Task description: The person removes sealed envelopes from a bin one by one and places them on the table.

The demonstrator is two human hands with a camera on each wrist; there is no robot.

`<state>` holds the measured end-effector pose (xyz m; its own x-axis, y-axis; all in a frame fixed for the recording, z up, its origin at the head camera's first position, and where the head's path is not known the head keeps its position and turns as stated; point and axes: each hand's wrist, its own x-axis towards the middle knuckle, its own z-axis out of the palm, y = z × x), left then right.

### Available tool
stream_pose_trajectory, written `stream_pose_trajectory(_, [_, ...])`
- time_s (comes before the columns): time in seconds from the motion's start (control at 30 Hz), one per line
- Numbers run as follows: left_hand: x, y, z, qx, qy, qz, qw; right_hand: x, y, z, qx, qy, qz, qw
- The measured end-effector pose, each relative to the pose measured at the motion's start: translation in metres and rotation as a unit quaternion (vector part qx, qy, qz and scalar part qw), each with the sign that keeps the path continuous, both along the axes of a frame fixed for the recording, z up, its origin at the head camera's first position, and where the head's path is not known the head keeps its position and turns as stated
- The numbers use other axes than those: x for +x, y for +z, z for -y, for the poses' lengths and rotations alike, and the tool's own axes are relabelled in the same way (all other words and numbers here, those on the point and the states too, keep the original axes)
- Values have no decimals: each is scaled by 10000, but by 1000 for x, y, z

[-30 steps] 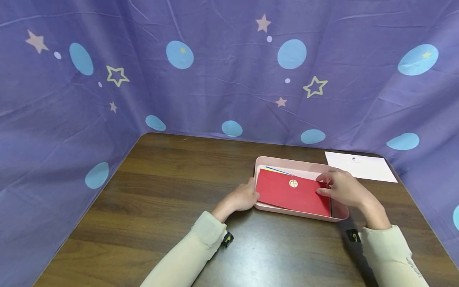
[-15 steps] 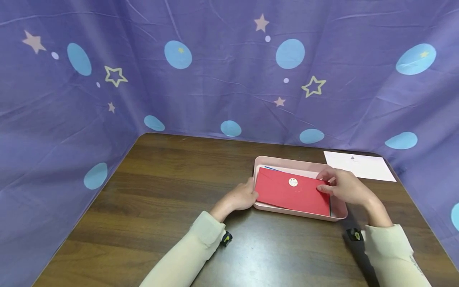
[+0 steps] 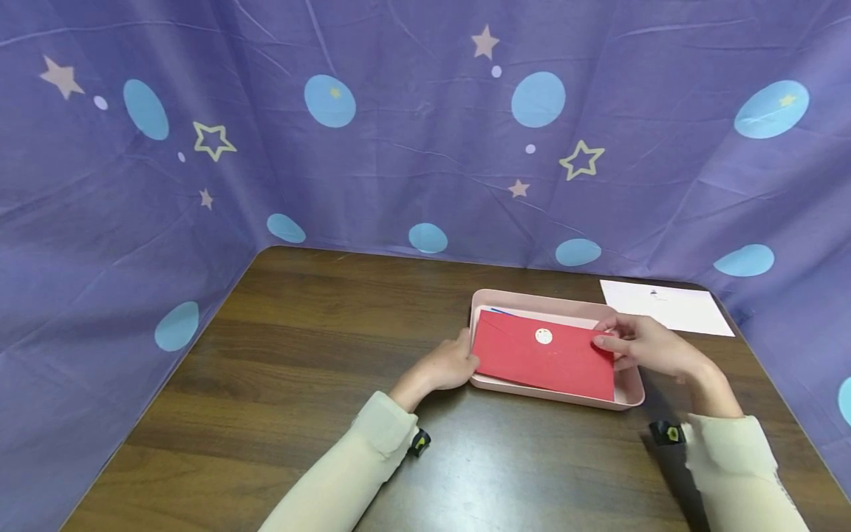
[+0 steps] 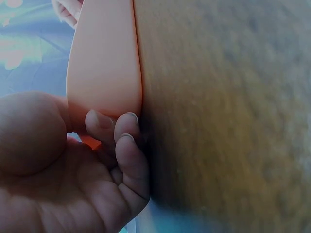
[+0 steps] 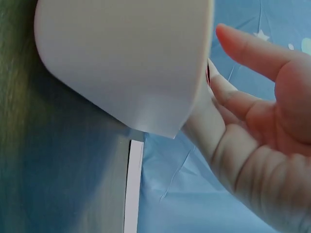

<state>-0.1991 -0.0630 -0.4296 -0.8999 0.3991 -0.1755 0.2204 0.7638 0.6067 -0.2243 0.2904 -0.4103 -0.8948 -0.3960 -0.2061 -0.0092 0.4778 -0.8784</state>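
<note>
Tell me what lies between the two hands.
The red envelope with its round pale emblem, inside the pink tray; the head view shows this.

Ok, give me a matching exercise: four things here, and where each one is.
1. Rectangular red paper envelope
2. Shallow pink rectangular tray
3. White rectangular sheet
4. Purple star-patterned cloth

A. At the brown wooden table's far right corner
B. Behind the table
C. Gripped by the left hand
D. Inside the tray, touching the right hand

Pairs: 1D, 2C, 3A, 4B.
</note>
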Motion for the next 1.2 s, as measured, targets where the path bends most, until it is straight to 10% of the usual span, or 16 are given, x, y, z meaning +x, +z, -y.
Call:
stream_pose_trajectory(0.4, [0,0,0,-61,-43,-28,10000,2,0,-5,-843,51,868,9926])
stream_pose_trajectory(0.8, [0,2,0,-32,-14,27,10000,0,-3,-6,-1339,288,1035,9852])
stream_pose_trajectory(1.2, [0,2,-1,-11,-14,76,10000,-5,-3,-1,-1661,-372,614,9835])
